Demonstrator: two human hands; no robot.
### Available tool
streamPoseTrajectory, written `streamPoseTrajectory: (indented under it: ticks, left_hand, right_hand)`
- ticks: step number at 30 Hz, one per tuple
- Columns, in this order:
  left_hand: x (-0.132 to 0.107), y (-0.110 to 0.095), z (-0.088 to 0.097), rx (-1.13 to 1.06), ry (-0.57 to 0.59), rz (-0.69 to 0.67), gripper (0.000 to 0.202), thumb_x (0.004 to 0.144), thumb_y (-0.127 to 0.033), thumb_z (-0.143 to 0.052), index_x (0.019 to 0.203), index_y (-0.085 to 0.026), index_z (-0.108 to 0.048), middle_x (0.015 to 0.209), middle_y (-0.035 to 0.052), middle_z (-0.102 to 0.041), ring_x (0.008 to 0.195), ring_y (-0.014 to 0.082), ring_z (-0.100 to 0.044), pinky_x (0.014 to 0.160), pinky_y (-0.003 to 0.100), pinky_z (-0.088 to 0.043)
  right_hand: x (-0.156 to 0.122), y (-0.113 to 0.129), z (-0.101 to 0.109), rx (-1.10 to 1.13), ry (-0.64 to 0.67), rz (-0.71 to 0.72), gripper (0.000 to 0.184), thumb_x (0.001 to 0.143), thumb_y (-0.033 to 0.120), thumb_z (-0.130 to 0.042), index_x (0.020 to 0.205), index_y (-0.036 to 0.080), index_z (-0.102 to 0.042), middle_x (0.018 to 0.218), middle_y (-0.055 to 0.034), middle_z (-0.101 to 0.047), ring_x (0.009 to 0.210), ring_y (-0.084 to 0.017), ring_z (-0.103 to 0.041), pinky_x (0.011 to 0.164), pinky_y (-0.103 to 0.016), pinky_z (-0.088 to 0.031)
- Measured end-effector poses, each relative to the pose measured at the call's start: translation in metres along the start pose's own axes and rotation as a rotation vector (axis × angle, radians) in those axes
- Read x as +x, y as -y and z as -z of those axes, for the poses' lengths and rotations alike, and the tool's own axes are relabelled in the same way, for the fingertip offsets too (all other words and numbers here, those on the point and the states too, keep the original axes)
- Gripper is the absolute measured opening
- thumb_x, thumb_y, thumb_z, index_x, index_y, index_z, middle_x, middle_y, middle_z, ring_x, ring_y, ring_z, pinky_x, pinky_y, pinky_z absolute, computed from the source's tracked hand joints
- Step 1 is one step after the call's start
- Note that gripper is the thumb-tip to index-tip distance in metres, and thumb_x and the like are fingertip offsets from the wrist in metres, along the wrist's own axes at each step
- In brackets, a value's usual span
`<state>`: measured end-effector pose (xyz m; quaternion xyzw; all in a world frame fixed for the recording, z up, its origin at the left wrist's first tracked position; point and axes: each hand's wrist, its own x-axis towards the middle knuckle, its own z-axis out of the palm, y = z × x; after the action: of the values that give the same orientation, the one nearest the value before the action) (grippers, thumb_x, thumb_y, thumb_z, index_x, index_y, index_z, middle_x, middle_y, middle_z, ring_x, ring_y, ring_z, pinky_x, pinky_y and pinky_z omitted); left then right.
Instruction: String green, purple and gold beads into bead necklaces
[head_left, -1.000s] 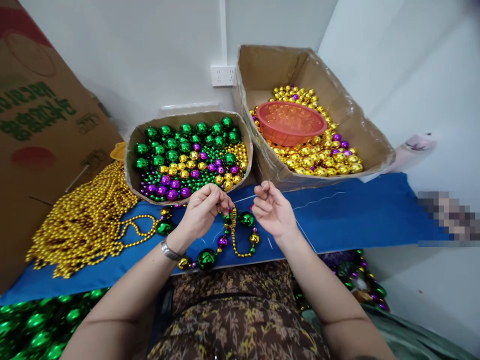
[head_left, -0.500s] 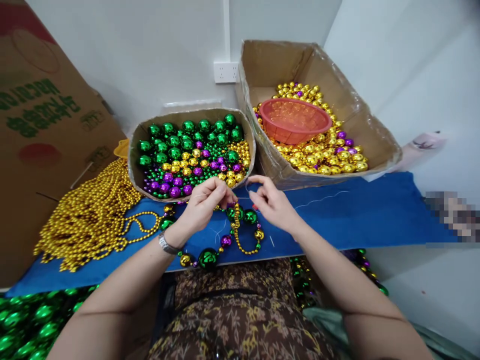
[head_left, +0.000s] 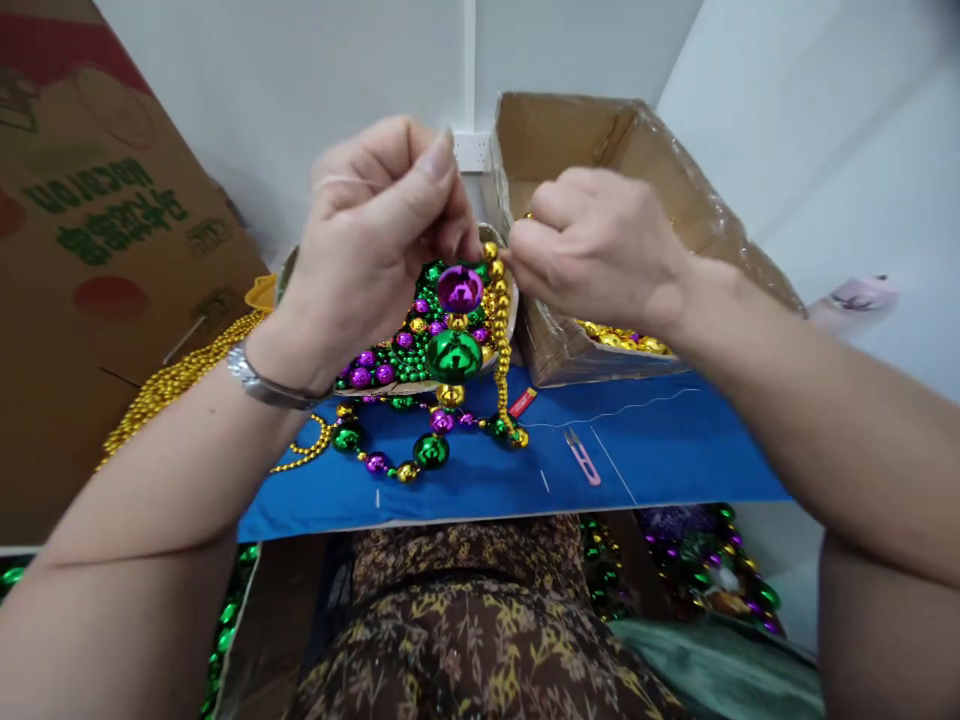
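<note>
From the head view, the left hand (head_left: 382, 220) has its fingers pressed together, seemingly pinching the top of a garland of shiny round purple, green and gold beads (head_left: 454, 355), which hangs below it down to the blue cloth-covered table (head_left: 480, 490). A slim chain of small gold beads (head_left: 503, 345) dangles alongside. The right hand (head_left: 600, 245) is curled into a fist just beside; can't tell what's inside. My guess: they're tightening a knot. Next move calls for even tension, then maybe the pink-handled metal snips (head_left: 583, 460).
</note>
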<state>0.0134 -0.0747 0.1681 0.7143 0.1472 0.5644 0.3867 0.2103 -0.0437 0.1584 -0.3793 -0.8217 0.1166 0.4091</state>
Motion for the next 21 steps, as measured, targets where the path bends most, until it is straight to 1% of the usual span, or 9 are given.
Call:
streamPoseTrajectory:
  ticks: [1, 3, 7, 9, 12, 15, 17, 19, 21]
  left_hand:
    - [0.003, -0.006, 0.000, 0.016, -0.014, -0.011, 0.031, 0.095, -0.006, -0.041, 0.065, -0.014, -0.046, 0.058, -0.0066, -0.049, 0.051, 0.0028, -0.053, 0.063, 0.024, -0.049]
    - [0.004, -0.016, 0.001, 0.048, -0.060, -0.013, 0.033, 0.095, -0.007, -0.041, 0.063, -0.014, -0.044, 0.057, -0.0068, -0.047, 0.049, 0.0018, -0.051, 0.062, 0.023, -0.049]
    - [-0.006, -0.020, 0.002, 0.046, -0.096, -0.011, 0.033, 0.096, -0.008, -0.044, 0.063, -0.014, -0.043, 0.057, -0.0062, -0.047, 0.051, 0.0030, -0.053, 0.063, 0.023, -0.050]
    - [-0.015, -0.014, 0.002, 0.020, -0.085, -0.001, 0.032, 0.095, -0.008, -0.045, 0.063, -0.014, -0.044, 0.058, -0.0055, -0.049, 0.052, 0.0043, -0.055, 0.063, 0.025, -0.049]
    - [-0.032, 0.003, 0.001, 0.000, -0.086, 0.065, 0.028, 0.093, -0.016, -0.052, 0.065, -0.016, -0.047, 0.058, -0.0051, -0.048, 0.055, 0.0062, -0.056, 0.063, 0.026, -0.047]
    - [-0.050, 0.023, -0.002, 0.078, -0.085, 0.121, 0.030, 0.088, -0.032, -0.062, 0.065, -0.018, -0.050, 0.057, -0.0034, -0.050, 0.056, 0.0097, -0.053, 0.060, 0.028, -0.045]
    - [-0.061, 0.035, -0.005, 0.217, -0.050, 0.149, 0.031, 0.087, -0.038, -0.061, 0.065, -0.019, -0.052, 0.060, -0.0012, -0.052, 0.057, 0.0111, -0.051, 0.057, 0.027, -0.041]
    - [-0.071, 0.044, -0.009, 0.365, 0.026, 0.155, 0.027, 0.089, -0.035, -0.059, 0.067, -0.019, -0.054, 0.062, 0.0000, -0.053, 0.058, 0.0114, -0.048, 0.055, 0.027, -0.037]
    - [-0.078, 0.052, -0.015, 0.459, 0.103, 0.123, 0.024, 0.090, -0.029, -0.057, 0.068, -0.019, -0.054, 0.062, -0.0004, -0.051, 0.056, 0.0111, -0.043, 0.054, 0.027, -0.034]
  right_hand:
    - [0.009, -0.005, 0.007, 0.104, -0.017, -0.052, 0.066, 0.094, 0.036, -0.004, 0.052, 0.010, -0.049, 0.072, 0.0064, -0.065, 0.095, -0.008, -0.063, 0.052, -0.012, -0.030]
    - [0.025, -0.016, 0.017, 0.312, -0.005, -0.157, 0.065, 0.094, 0.032, -0.003, 0.053, 0.010, -0.049, 0.072, 0.0097, -0.067, 0.091, -0.004, -0.064, 0.048, -0.007, -0.026]
    - [0.035, -0.024, 0.025, 0.560, 0.086, -0.283, 0.053, 0.098, 0.021, -0.021, 0.054, 0.011, -0.048, 0.071, 0.0121, -0.069, 0.087, -0.001, -0.065, 0.048, 0.000, -0.027]
    - [0.027, -0.016, 0.019, 0.500, 0.103, -0.264, 0.054, 0.098, 0.022, -0.019, 0.053, 0.011, -0.048, 0.069, 0.0110, -0.067, 0.086, -0.001, -0.065, 0.051, -0.002, -0.031]
    - [0.006, 0.000, 0.003, 0.224, 0.161, -0.130, 0.057, 0.097, 0.027, -0.017, 0.052, 0.011, -0.049, 0.070, 0.0062, -0.064, 0.089, -0.006, -0.065, 0.055, -0.012, -0.038]
    - [-0.017, 0.003, -0.015, -0.049, 0.226, 0.063, 0.047, 0.094, 0.032, -0.042, 0.050, 0.014, -0.046, 0.063, 0.0016, -0.058, 0.083, -0.010, -0.063, 0.060, -0.020, -0.044]
    - [-0.031, -0.002, -0.023, -0.158, 0.238, 0.122, 0.044, 0.088, 0.035, -0.054, 0.051, 0.017, -0.042, 0.058, 0.0013, -0.052, 0.071, -0.010, -0.057, 0.060, -0.023, -0.043]
    - [-0.046, -0.005, -0.027, -0.146, 0.262, 0.052, 0.042, 0.085, 0.039, -0.059, 0.053, 0.018, -0.042, 0.055, 0.0022, -0.046, 0.059, -0.009, -0.049, 0.057, -0.024, -0.041]
    - [-0.064, -0.003, -0.032, 0.036, 0.318, -0.153, 0.040, 0.086, 0.043, -0.057, 0.057, 0.019, -0.046, 0.053, 0.0029, -0.043, 0.051, -0.008, -0.043, 0.052, -0.023, -0.037]
